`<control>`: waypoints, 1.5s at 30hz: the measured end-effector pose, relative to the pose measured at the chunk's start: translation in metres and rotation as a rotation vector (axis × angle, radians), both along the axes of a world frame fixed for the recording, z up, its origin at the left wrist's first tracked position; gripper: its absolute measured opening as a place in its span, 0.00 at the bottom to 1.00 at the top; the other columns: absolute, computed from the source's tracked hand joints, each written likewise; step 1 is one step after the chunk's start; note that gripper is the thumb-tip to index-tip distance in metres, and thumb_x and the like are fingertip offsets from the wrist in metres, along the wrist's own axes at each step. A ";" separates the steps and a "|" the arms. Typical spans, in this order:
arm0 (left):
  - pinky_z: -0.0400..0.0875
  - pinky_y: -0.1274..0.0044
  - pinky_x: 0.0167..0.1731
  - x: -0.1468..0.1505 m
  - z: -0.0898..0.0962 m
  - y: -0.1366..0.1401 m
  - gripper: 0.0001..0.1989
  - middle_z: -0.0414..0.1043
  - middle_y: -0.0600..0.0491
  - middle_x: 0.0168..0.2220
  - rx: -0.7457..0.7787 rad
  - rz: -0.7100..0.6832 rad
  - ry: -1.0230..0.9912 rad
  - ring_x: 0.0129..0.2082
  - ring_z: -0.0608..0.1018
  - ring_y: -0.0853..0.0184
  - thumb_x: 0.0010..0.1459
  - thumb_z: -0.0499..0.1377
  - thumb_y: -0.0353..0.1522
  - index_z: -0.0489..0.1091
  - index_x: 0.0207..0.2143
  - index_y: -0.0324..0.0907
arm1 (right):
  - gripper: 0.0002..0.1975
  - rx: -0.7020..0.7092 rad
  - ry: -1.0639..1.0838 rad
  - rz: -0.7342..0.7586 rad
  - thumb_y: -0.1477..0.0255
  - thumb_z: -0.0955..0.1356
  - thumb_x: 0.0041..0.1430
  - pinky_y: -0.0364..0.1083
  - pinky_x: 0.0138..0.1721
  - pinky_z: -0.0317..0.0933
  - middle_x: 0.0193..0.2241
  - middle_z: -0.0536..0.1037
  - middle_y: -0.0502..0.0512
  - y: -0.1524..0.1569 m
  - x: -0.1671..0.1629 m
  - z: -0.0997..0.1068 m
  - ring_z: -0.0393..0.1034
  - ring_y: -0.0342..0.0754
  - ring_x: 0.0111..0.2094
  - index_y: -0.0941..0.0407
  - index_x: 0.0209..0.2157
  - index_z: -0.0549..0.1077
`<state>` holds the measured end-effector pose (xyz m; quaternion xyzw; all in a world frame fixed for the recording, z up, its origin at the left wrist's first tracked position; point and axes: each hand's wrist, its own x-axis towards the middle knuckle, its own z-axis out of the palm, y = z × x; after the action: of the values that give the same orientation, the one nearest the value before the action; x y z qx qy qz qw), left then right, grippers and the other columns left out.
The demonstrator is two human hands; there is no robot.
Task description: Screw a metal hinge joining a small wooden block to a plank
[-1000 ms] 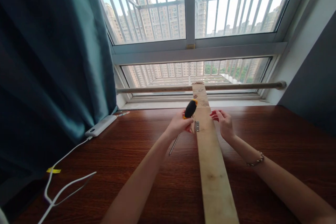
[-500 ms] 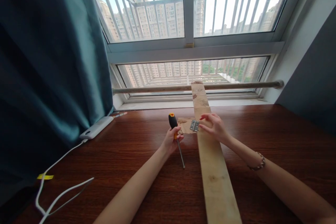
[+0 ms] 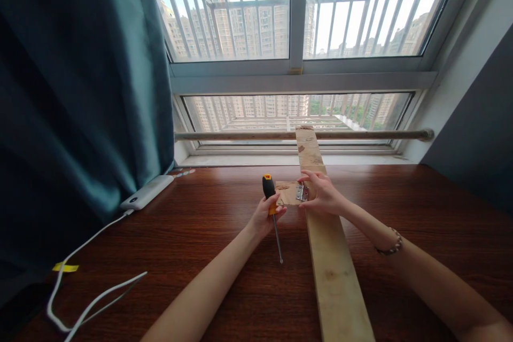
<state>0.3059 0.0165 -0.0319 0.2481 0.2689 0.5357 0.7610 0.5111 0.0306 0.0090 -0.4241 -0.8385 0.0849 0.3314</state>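
Hinge (image 3: pixel 300 193) at right hand (image 3: pixel 325 195), screwdriver (image 3: pixel 269 187) in left hand (image 3: pixel 262 217)

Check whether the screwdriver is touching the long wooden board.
Apart. The head view shows the screwdriver left of the long wooden board, with brown tabletop visible between them.

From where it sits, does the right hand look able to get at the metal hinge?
Very likely yes: the right hand is over the board, thumb and fingers beside the metal hinge, while the left hand holds the screwdriver off to the left.
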 end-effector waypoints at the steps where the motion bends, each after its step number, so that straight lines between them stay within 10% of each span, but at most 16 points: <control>1: 0.72 0.82 0.23 0.000 0.000 0.000 0.12 0.67 0.58 0.24 0.000 -0.002 0.003 0.14 0.65 0.81 0.45 0.64 0.28 0.65 0.33 0.37 | 0.44 -0.001 0.009 0.001 0.60 0.75 0.34 0.55 0.50 0.50 0.45 0.73 0.54 0.002 0.001 0.000 0.59 0.56 0.49 0.51 0.54 0.56; 11: 0.74 0.81 0.25 -0.001 0.001 -0.002 0.10 0.65 0.59 0.20 0.000 0.009 0.018 0.15 0.67 0.80 0.45 0.64 0.29 0.65 0.30 0.38 | 0.42 -0.029 0.089 0.053 0.59 0.74 0.38 0.55 0.52 0.52 0.49 0.69 0.57 -0.005 0.010 0.005 0.58 0.55 0.51 0.53 0.55 0.56; 16: 0.74 0.81 0.26 0.001 0.001 -0.003 0.13 0.63 0.60 0.18 -0.046 0.052 0.000 0.15 0.67 0.79 0.42 0.66 0.30 0.63 0.26 0.38 | 0.24 0.019 0.178 -0.093 0.63 0.69 0.48 0.54 0.50 0.55 0.45 0.72 0.56 -0.028 0.057 0.016 0.62 0.54 0.49 0.53 0.48 0.66; 25: 0.74 0.82 0.28 0.006 -0.006 -0.002 0.12 0.64 0.60 0.18 -0.108 0.110 -0.041 0.16 0.68 0.79 0.43 0.66 0.32 0.64 0.24 0.38 | 0.07 -0.438 0.018 -0.394 0.65 0.68 0.45 0.45 0.27 0.60 0.22 0.76 0.51 -0.089 0.163 -0.036 0.69 0.49 0.25 0.53 0.23 0.75; 37: 0.75 0.81 0.28 0.004 -0.005 -0.001 0.10 0.64 0.60 0.19 -0.114 0.106 -0.062 0.16 0.68 0.78 0.45 0.65 0.30 0.64 0.25 0.38 | 0.04 -0.459 -0.148 -0.447 0.73 0.65 0.43 0.44 0.28 0.59 0.21 0.75 0.51 -0.100 0.145 -0.053 0.69 0.47 0.25 0.54 0.21 0.72; 45: 0.75 0.81 0.30 0.003 -0.004 -0.001 0.13 0.63 0.60 0.18 -0.094 0.084 -0.058 0.16 0.67 0.79 0.43 0.66 0.32 0.64 0.25 0.38 | 0.08 -0.569 0.705 -0.361 0.68 0.70 0.41 0.43 0.21 0.64 0.19 0.72 0.48 -0.073 0.102 -0.021 0.68 0.44 0.20 0.56 0.24 0.69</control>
<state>0.3091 0.0156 -0.0356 0.1848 0.2817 0.5607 0.7564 0.6128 -0.0423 -0.0118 -0.5820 -0.5317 0.3903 0.4756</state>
